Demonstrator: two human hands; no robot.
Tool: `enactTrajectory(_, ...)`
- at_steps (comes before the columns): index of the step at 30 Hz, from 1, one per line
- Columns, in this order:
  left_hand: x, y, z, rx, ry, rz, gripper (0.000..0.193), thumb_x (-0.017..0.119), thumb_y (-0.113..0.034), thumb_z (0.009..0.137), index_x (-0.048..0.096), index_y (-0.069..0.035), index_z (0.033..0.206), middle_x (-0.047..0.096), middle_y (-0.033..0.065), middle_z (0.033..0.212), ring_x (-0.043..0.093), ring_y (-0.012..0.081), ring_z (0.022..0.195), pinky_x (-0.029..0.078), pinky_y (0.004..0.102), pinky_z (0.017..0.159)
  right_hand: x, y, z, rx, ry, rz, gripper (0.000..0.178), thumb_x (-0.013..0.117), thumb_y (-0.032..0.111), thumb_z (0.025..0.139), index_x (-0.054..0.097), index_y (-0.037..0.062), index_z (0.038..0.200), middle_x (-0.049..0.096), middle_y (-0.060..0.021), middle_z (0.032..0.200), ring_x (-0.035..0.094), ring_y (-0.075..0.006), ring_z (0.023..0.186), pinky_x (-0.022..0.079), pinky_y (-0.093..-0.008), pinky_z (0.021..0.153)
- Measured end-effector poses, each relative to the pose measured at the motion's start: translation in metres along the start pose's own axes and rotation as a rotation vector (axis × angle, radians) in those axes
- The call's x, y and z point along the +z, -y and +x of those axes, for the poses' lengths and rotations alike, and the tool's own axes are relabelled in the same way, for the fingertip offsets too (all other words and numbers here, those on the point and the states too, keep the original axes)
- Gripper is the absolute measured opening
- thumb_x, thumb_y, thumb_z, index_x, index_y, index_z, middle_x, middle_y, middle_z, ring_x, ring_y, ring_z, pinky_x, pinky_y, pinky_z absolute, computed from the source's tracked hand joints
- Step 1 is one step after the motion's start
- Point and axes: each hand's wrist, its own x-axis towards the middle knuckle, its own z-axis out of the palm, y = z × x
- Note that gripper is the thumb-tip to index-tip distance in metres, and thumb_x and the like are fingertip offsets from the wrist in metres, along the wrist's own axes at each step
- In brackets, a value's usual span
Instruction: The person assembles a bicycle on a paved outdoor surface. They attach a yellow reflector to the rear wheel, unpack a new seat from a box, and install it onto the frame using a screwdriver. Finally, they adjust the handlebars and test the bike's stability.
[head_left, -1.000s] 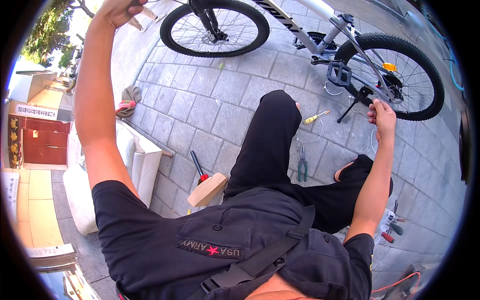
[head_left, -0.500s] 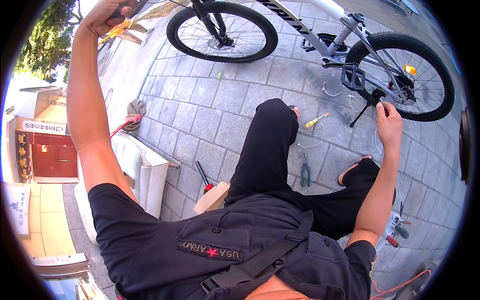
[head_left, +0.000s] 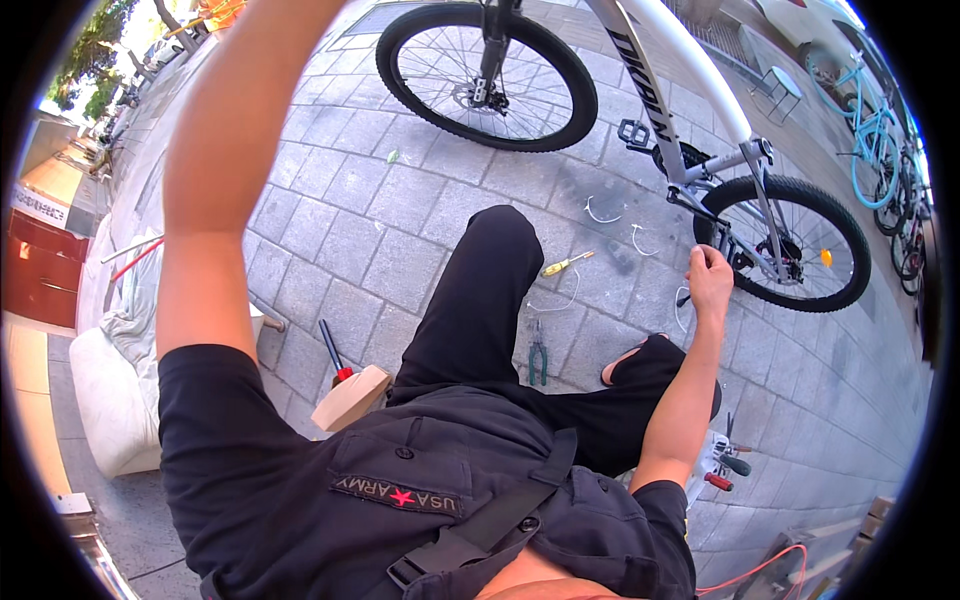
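Note:
A white and grey bicycle (head_left: 690,62) leans across the far side, its front wheel (head_left: 488,80) towards the left and its rear wheel (head_left: 822,215) towards the right. My left arm (head_left: 205,200) reaches up past the top edge, so the hand is hidden. Beside the rear wheel is my right hand (head_left: 710,282), thumb and fingers pinched together. What they hold, if anything, is too small to make out. A black tip (head_left: 683,298), perhaps of the kickstand, shows next to that hand. Beyond my fingers a black pedal (head_left: 633,134) sticks out from the frame.
On the paving lie a yellow-handled screwdriver (head_left: 567,263), green-handled pliers (head_left: 538,360) and several thin white strips (head_left: 603,210). A wooden block (head_left: 350,398) and a red-and-black tool (head_left: 342,373) are by my left side. A white padded seat (head_left: 112,400) stands left; blue bicycles (head_left: 872,150) stand far right.
The view has shifted, and my left hand, earlier closed on a black grip at the top left, has gone out of sight. My right hand stays pinched, now over the kickstand.

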Motion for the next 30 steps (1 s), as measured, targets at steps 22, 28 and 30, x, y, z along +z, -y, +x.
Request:
enactTrajectory(22, 0.117, 0.049, -0.106, 0.196, -0.132, -0.22, 0.07, 0.059, -0.02, 0.095, 0.022, 0.025, 0.133, 0.068, 0.0351, 0.102, 0.074, 0.0431, 0.092, 0.06, 0.0449, 0.079, 0.03, 0.43, -0.071, -0.044, 0.997, 1.028, 0.057, 0.053, 0.048, 0.107, 0.068, -0.0056, 0.118, 0.075, -0.0168, 0.1, 0.075, -0.0245, 0.091, 0.06, -0.0342, 0.081)
enactTrajectory(28, 0.107, 0.059, -0.147, 0.251, -0.141, -0.252, 0.09, 0.06, -0.023, 0.093, 0.011, 0.032, 0.145, 0.063, 0.0465, 0.111, 0.071, 0.0514, 0.101, 0.059, 0.0488, 0.086, 0.047, 0.426, -0.086, 0.078, 0.811, 0.975, 0.042, 0.061, 0.035, 0.105, 0.067, -0.0049, 0.116, 0.075, -0.0171, 0.099, 0.074, -0.0251, 0.09, 0.06, -0.0354, 0.082)
enactTrajectory(30, 0.106, 0.061, -0.148, 0.259, -0.137, -0.275, 0.09, 0.059, -0.023, 0.093, 0.01, 0.032, 0.145, 0.065, 0.0446, 0.104, 0.071, 0.053, 0.095, 0.06, 0.0503, 0.082, 0.046, 0.42, -0.075, 0.098, 0.794, 0.915, 0.04, 0.061, 0.034, 0.105, 0.067, -0.0045, 0.116, 0.075, -0.0162, 0.099, 0.074, -0.0246, 0.089, 0.061, -0.0358, 0.081)
